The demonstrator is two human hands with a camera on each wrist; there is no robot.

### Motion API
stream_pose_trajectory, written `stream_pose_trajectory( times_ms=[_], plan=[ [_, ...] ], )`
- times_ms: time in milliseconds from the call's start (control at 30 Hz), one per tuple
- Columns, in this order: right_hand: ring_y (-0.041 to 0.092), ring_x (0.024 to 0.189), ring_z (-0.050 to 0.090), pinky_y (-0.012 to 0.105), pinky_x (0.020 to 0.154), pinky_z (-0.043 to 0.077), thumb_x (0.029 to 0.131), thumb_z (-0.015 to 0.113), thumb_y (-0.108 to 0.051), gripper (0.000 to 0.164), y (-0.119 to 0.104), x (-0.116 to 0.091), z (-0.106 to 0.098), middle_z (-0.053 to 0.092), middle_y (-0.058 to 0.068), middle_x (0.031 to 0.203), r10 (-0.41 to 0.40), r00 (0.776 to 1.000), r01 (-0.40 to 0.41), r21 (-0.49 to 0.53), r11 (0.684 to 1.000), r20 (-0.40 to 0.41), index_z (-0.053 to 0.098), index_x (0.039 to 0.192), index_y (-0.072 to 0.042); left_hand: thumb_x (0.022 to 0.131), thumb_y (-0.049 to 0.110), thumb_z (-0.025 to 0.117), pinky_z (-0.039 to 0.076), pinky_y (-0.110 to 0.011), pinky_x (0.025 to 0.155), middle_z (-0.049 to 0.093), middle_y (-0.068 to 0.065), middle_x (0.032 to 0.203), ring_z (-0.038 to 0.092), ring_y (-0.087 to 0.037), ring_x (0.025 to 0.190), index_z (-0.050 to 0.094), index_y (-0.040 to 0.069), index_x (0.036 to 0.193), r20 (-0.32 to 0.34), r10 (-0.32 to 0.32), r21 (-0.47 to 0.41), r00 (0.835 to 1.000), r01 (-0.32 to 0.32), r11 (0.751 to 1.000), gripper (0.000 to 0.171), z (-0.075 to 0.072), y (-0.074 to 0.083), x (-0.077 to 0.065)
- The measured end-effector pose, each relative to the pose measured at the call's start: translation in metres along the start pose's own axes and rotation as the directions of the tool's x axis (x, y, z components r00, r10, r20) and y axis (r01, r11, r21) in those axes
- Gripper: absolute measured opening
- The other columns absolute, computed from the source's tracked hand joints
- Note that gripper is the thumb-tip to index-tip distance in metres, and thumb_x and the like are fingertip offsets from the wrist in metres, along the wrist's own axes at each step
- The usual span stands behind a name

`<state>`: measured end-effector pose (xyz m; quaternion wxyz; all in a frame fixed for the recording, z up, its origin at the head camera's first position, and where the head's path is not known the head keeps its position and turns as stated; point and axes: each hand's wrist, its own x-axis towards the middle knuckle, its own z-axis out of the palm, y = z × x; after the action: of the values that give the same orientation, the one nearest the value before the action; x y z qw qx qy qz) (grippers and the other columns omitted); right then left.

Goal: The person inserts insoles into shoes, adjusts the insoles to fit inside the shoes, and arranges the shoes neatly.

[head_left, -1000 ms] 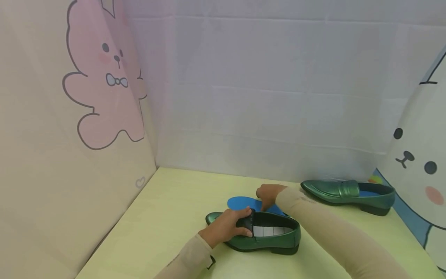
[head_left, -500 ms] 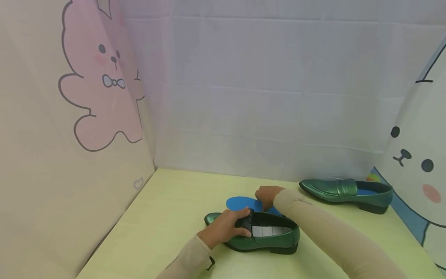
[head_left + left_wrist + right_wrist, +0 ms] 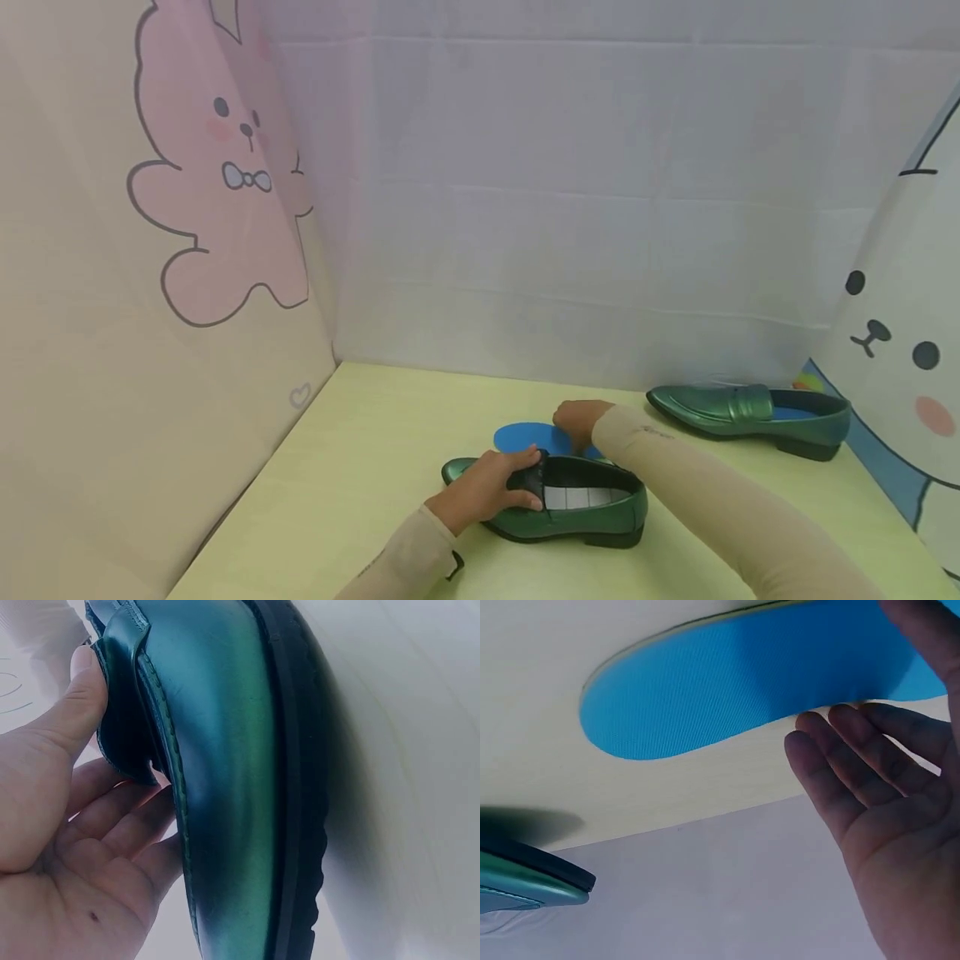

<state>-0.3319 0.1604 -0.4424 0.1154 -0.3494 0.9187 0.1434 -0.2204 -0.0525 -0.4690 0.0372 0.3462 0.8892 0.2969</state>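
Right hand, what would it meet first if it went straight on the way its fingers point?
The right hand would likely meet the blue insole first; the right wrist view shows its fingertips at the insole's edge, though how firmly they touch is unclear.

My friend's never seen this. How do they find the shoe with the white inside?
Start at the yellow table, then find the left hand. It holds a green shoe on the near side of the blue insole. The other shoe is green too, but sits farther back on the right and shows blue inside, while this one shows white.
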Motion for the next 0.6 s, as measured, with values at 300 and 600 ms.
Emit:
stream_pose_trajectory(
  times_ms=[300,600],
  plan=[
    [0.009,0.074,0.055,0.028,0.072,0.05,0.06,0.085,-0.029,0.042,0.0027,0.0032,0.0017,0.058,-0.005,0.08,-0.01,1.0,0.01,-0.021,1.0,-0.005,0.063,0.092,-0.015,0.08,0.052,0.06,0.036,-0.027,0.099,0.038,-0.002,0.143,0.035,-0.015,0.128,0.04,0.014,0.141,0.003,-0.002,-0.015,1.0,0.002,1.0,0.075,-0.0033,0.003,-0.0001],
    [0.011,0.078,0.056,0.03,0.072,0.05,0.062,0.084,-0.032,0.042,0.0063,0.0042,0.003,0.059,-0.006,0.083,0.01,0.999,-0.01,-0.003,1.0,0.036,0.065,0.096,-0.016,0.079,0.052,0.061,0.036,-0.028,0.1,0.038,-0.002,0.144,0.035,-0.018,0.129,0.041,0.016,0.14,0.014,-0.021,-0.004,1.0,0.021,1.0,0.074,-0.0024,0.0034,0.0004]
  ],
)
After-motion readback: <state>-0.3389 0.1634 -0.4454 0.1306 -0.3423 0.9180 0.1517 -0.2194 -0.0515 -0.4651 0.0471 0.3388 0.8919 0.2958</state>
